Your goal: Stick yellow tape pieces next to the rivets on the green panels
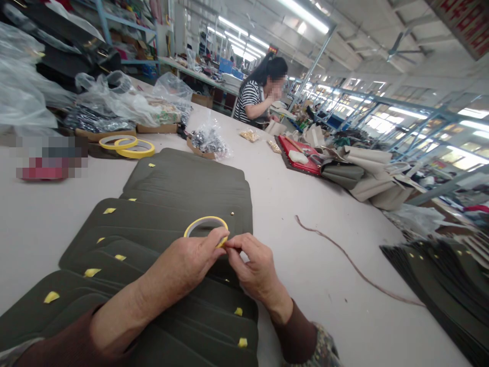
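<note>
My left hand (187,265) pinches a thin roll of yellow tape (205,222) at its near edge, holding it upright over overlapping dark olive panels (183,188). My right hand (254,267) meets it there, fingertips pinched at the roll's rim where the tape end lies. Small yellow tape pieces (51,296) are stuck along the edges of the panels, which fan out from my lap toward the middle of the pale table (305,214).
Two more yellow tape rolls (128,145) lie at the back left beside plastic bags (126,102). A brown cord (355,265) snakes across the table on the right. Dark panels (443,280) are stacked at the right edge. A person in a striped shirt (254,97) works farther along.
</note>
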Demonstrator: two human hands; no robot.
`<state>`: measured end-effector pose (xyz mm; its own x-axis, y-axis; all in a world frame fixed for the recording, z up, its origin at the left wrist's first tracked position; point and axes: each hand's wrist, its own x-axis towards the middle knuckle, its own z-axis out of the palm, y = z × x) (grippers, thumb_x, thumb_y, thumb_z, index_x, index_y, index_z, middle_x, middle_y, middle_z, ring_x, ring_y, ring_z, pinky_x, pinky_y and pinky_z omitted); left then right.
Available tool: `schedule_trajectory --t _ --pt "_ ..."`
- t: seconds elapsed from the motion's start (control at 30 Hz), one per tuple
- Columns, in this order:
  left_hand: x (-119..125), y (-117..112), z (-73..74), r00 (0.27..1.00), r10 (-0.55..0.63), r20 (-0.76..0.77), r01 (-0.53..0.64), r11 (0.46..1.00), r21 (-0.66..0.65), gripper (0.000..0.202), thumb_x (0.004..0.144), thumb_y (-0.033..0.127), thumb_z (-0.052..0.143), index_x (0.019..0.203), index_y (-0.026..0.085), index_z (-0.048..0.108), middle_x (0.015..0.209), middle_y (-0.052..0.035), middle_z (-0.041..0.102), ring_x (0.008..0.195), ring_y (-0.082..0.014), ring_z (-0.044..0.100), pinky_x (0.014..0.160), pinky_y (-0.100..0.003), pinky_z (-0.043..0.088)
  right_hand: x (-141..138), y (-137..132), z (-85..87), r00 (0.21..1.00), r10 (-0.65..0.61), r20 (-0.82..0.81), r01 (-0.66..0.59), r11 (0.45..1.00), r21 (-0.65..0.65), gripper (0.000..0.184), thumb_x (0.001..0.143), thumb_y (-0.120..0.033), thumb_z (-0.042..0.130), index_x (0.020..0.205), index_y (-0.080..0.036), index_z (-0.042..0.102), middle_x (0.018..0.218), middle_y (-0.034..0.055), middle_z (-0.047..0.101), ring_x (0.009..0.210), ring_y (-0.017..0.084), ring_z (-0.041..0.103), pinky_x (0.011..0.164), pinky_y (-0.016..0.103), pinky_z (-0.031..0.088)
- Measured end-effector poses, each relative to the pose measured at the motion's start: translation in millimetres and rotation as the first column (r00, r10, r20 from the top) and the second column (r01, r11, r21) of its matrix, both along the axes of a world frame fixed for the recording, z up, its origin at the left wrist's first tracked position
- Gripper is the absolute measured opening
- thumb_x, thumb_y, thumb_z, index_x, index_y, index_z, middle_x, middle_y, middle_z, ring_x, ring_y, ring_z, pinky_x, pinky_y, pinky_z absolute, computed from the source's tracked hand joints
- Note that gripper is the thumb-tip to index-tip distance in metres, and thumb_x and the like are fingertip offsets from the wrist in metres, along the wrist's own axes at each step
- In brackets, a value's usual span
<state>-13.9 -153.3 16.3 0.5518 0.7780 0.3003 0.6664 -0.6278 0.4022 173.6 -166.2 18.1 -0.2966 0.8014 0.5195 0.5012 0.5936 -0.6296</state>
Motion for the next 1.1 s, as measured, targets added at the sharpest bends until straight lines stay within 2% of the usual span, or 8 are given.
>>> schedule_trajectory --t 0.27,0.33,0.4,0.53,0.6,0.7,0.9,1.1 --pt "-1 4 1.6 0.998 -0.029 0.052 0.028 1.0 0.01 0.013 0.098 0.021 0.042 0.097 0.022 0.054 0.085 0.0012 0.07 0.076 -0.0169 0.07 0.061 -0.026 0.047 -5 4 -5.9 0.993 -0.092 0.08 0.079 0.986 0.149 0.014 0.083 -0.012 0.053 0.078 -0.018 0.064 0.068 0.0031 0.065 0.059 0.013 0.059 0.057 0.024 0.046" --pt "-1 5 1.4 0.999 -0.002 0.05 -0.002 0.998 0.064 0.013 0.097 0.02 0.044 0.091 0.022 0.055 0.079 0.0018 0.068 0.07 -0.0168 0.067 0.058 -0.027 0.044 -8 4 -5.0 0.991 -0.121 0.047 0.116 0.988 0.099 0.014 0.081 -0.013 0.054 0.075 -0.018 0.065 0.067 0.0026 0.066 0.057 0.013 0.058 0.056 0.024 0.046" --pt "0 3 2.7 0.999 0.025 0.038 -0.029 0.993 0.117 0.015 0.096 0.017 0.044 0.086 0.022 0.055 0.074 0.0019 0.065 0.066 -0.0166 0.065 0.056 -0.027 0.042 -13 5 -4.0 0.986 -0.159 -0.042 0.154 0.982 -0.106 0.012 0.079 -0.016 0.056 0.073 -0.018 0.065 0.064 0.0015 0.066 0.055 0.012 0.058 0.053 0.024 0.046" --pt "5 -2 6.6 0.998 0.019 0.053 -0.03 0.975 0.221 0.021 0.096 0.014 0.04 0.083 0.021 0.055 0.072 0.0014 0.061 0.064 -0.016 0.062 0.058 -0.027 0.042 -14 14 -6.6 0.887 -0.328 -0.326 0.058 0.778 -0.626 0.012 0.075 -0.028 0.062 0.07 -0.017 0.063 0.051 -0.0032 0.058 0.042 0.011 0.053 0.043 0.022 0.047" --pt "6 -1 6.6 0.998 0.026 0.056 -0.039 0.969 0.246 0.021 0.097 0.016 0.039 0.084 0.021 0.055 0.072 0.0013 0.061 0.066 -0.0159 0.061 0.059 -0.027 0.043 -8 19 -10.4 0.841 -0.397 -0.367 0.002 0.681 -0.732 0.017 0.07 -0.032 0.066 0.069 -0.016 0.062 0.048 -0.0043 0.057 0.041 0.01 0.051 0.041 0.023 0.049" --pt "4 7 4.4 0.988 0.155 -0.017 -0.148 0.966 0.213 0.017 0.098 0.022 0.041 0.091 0.02 0.057 0.08 -0.0011 0.065 0.075 -0.0184 0.065 0.064 -0.029 0.046 1 22 -16.0 0.876 -0.38 -0.297 0.004 0.621 -0.784 0.021 0.07 -0.035 0.07 0.072 -0.014 0.067 0.052 -0.0025 0.06 0.043 0.009 0.054 0.043 0.021 0.049" --pt "-1 19 6.3 0.907 0.287 -0.309 -0.29 0.956 0.036 0.016 0.094 0.014 0.045 0.099 0.019 0.06 0.091 -0.0052 0.067 0.091 -0.0239 0.064 0.07 -0.032 0.05 1 17 -18.4 0.96 -0.278 -0.037 0.187 0.732 -0.655 0.02 0.081 -0.031 0.062 0.076 -0.014 0.071 0.06 0.0001 0.064 0.049 0.011 0.058 0.048 0.021 0.047" --pt "2 17 8.2 0.893 0.276 -0.356 -0.286 0.958 0.025 0.021 0.093 0.011 0.042 0.098 0.019 0.06 0.093 -0.0065 0.066 0.092 -0.0254 0.061 0.071 -0.034 0.05 -6 19 -17.8 0.961 -0.236 0.145 0.276 0.857 -0.435 0.015 0.082 -0.02 0.06 0.072 -0.017 0.071 0.065 0.0013 0.068 0.059 0.014 0.062 0.056 0.024 0.045"
